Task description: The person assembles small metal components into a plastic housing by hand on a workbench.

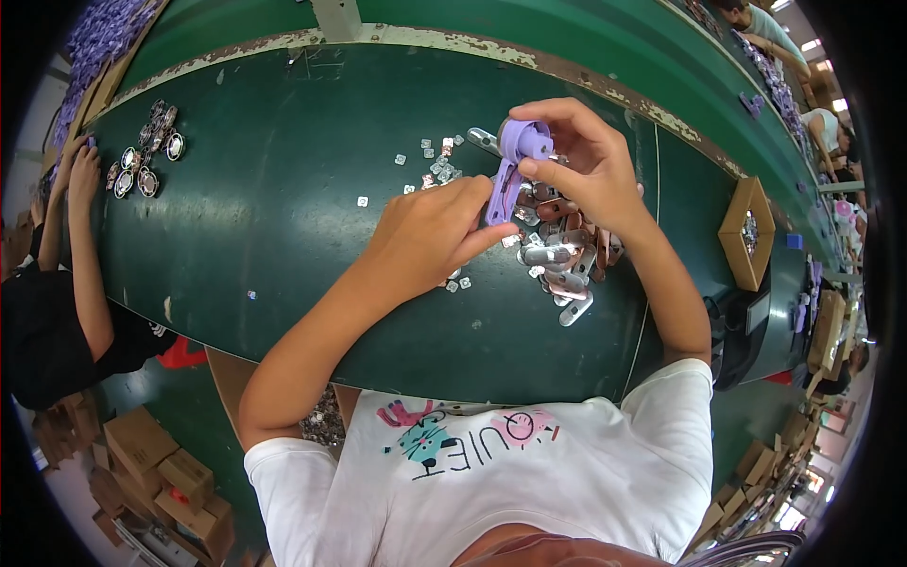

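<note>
Above the green tabletop, both my hands hold one purple plastic part (525,142) with a round, ring-like head and a long narrow arm. My right hand (597,170) grips the round head between thumb and fingers. On the lower end of the narrow arm, my left hand (420,227) is closed, its thumb and fingers pinching it. Just beneath lies a heap of shiny, rounded-end metal plates (572,255), partly hidden by my right hand. Small clear square pieces (440,170) are scattered beyond my left hand, a few of them near my left wrist.
Several round chrome-rimmed parts (146,180) lie at the far left of the green table (283,208). Beside them are a co-worker's hands (83,175). A cardboard tray (726,231) with small pieces stands at the right. Purple parts (111,38) are piled at the upper left.
</note>
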Action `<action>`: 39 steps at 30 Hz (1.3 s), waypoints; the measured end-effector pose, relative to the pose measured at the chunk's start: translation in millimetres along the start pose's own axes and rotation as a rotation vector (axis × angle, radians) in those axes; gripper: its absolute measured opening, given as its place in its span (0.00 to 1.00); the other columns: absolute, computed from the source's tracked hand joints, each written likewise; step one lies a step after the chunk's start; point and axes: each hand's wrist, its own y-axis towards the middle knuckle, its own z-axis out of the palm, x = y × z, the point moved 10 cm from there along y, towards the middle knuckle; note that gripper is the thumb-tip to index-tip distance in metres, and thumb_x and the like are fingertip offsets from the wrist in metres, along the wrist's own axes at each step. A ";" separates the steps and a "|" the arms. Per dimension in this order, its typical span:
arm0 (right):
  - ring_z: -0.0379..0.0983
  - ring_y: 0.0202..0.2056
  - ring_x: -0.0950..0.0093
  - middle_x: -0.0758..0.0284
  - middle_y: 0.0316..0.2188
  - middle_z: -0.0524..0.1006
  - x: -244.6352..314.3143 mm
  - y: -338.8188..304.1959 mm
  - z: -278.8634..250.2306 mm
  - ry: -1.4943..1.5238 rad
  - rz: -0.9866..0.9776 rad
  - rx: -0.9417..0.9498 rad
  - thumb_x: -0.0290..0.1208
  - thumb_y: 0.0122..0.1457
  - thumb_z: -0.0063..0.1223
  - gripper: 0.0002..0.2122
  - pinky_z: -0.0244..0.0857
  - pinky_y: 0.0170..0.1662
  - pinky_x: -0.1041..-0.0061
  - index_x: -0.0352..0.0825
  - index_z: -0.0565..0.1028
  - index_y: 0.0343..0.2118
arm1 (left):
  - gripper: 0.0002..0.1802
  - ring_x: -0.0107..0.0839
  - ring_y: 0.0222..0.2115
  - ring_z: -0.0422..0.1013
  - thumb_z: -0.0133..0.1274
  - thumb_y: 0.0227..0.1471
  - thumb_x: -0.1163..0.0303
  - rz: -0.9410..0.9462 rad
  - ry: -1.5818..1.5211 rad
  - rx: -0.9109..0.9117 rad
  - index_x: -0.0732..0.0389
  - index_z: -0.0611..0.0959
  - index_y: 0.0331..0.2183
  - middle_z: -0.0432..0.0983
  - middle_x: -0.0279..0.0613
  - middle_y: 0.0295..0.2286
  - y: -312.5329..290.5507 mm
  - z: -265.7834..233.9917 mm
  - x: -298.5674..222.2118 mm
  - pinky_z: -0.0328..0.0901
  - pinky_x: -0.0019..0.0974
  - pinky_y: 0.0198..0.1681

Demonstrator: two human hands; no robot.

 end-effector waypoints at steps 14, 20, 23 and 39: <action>0.69 0.48 0.66 0.60 0.45 0.75 -189.7 133.0 -430.4 -0.637 0.422 -0.735 0.53 0.47 0.61 0.28 0.58 0.52 0.64 0.37 0.75 0.47 | 0.11 0.35 0.23 0.70 0.62 0.42 0.66 0.174 0.242 0.083 0.58 0.77 0.29 0.71 0.36 0.21 1.7 -13.3 -20.3 0.64 0.38 0.24; 0.55 0.56 0.44 0.48 0.52 0.68 -183.2 136.8 -327.4 -1.156 0.486 -1.035 0.60 0.50 0.52 0.34 0.48 0.55 0.42 0.38 0.68 0.54 | 0.13 0.37 0.28 0.67 0.63 0.37 0.68 0.161 0.241 0.228 0.59 0.77 0.28 0.68 0.36 0.29 -7.1 -16.0 -14.0 0.65 0.37 0.31; 0.62 0.53 0.57 0.62 0.49 0.72 -102.6 132.3 -166.8 -1.047 -0.124 -0.513 0.52 0.53 0.53 0.23 0.54 0.50 0.49 0.45 0.74 0.49 | 0.14 0.33 0.32 0.68 0.63 0.36 0.68 0.175 0.228 0.274 0.59 0.78 0.30 0.71 0.35 0.28 -10.0 -7.8 -8.9 0.67 0.37 0.31; 0.70 0.33 0.65 0.64 0.26 0.73 7.3 -28.7 72.1 -0.790 -0.224 0.564 0.26 0.48 0.58 0.05 0.65 0.36 0.67 0.32 0.76 0.28 | 0.04 0.35 0.22 0.74 0.48 0.55 0.75 -0.113 0.150 -0.188 0.63 0.74 0.35 0.75 0.43 0.23 6.7 -43.3 19.5 0.66 0.33 0.25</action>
